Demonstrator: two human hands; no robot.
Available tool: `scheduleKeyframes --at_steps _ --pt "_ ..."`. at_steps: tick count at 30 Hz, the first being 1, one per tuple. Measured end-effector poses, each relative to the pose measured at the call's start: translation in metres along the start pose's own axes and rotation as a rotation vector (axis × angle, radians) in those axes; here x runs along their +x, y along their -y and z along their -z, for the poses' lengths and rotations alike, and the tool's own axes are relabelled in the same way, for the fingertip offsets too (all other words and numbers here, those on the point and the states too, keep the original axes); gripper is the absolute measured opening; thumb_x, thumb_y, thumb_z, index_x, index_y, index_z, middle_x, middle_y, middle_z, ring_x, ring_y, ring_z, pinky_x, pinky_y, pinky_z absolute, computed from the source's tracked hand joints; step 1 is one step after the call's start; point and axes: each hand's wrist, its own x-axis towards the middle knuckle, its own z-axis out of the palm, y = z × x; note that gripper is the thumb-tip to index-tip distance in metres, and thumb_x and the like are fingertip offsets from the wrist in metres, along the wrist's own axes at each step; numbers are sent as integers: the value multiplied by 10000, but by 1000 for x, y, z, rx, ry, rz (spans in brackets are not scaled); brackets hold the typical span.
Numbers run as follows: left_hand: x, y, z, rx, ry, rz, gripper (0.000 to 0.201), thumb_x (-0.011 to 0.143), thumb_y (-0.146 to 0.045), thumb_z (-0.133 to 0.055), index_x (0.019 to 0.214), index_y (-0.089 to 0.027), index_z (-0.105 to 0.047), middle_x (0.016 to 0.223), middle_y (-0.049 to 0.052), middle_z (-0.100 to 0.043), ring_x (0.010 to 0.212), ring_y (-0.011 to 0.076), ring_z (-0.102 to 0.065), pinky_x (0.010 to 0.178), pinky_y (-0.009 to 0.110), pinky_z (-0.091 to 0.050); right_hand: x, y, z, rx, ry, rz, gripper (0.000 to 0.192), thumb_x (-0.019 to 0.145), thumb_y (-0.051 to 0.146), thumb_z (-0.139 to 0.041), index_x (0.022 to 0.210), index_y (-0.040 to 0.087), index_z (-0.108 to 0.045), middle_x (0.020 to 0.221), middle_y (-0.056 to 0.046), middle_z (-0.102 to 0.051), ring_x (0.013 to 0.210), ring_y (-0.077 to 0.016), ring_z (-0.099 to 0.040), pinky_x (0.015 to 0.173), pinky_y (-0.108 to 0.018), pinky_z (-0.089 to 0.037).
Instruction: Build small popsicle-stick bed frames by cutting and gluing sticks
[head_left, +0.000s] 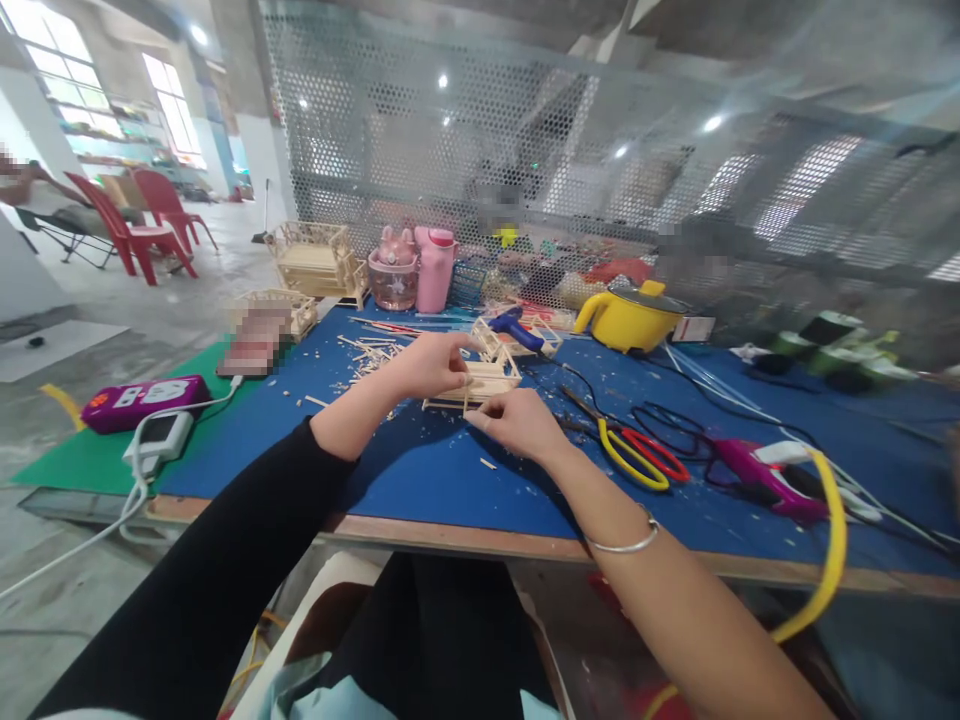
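Near the middle of the blue table (420,470), the left hand (431,365) pinches the top of a small wooden stick frame (480,383), while the right hand (517,422) grips a thin upright stick (466,402) at the frame's near edge. Loose sticks (367,355) lie scattered just left of it, and yellow-handled scissors (630,455) rest to the right, with a blue glue gun (516,328) beyond.

A small pale wooden-stick frame model (480,382) sits flat between both sets of fingertips; a thin upright wooden stick (466,402) stands at its near edge, just beside the right fingers.
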Motion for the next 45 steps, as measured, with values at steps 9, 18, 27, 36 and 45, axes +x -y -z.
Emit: scheduleKeyframes --at_steps 9,18,27,36,45 --pt "1 4 -2 -11 -6 -18 491 683 -113 -586 1171 -155 -594 795 31 -722 719 162 -663 689 278 -488 7 -31 23 79 -3 -69 449 697 581 -637 537 162 -650 468 24 -520 481 -95 -429 482 -230 -302" --pt "0 -2 0 -3 6 2 488 699 -141 -623 1186 -136 -587 802 48 -721 702 167 -655 694 291 -493 11 -57 26 -55 124 -62 256 693 412 -701 819 196 -751 664 -4 -679 601 -129 -555 556 -229 -356" --pt "-1 -2 0 -1 6 11 489 703 -158 -629 1190 -151 -590 803 41 -728 710 171 -662 698 294 -491 11 -47 24 -110 136 -94 125 729 304 -679 708 197 -742 606 -5 -686 590 -131 -581 541 -225 -345" --pt "1 3 -3 -31 16 11 488 706 -164 -619 1193 -160 -586 802 37 -730 706 165 -667 675 280 -491 9 -52 27 -146 70 -151 99 731 242 -628 725 225 -725 747 -26 -711 688 -156 -590 585 -239 -343" --pt "2 8 -7 -77 -1 -18 468 720 -228 -630 1182 -168 -592 787 41 -723 696 164 -669 651 279 -490 9 -72 46 -69 -311 -421 243 835 228 -420 786 199 -656 769 -83 -683 697 -184 -582 586 -262 -352"
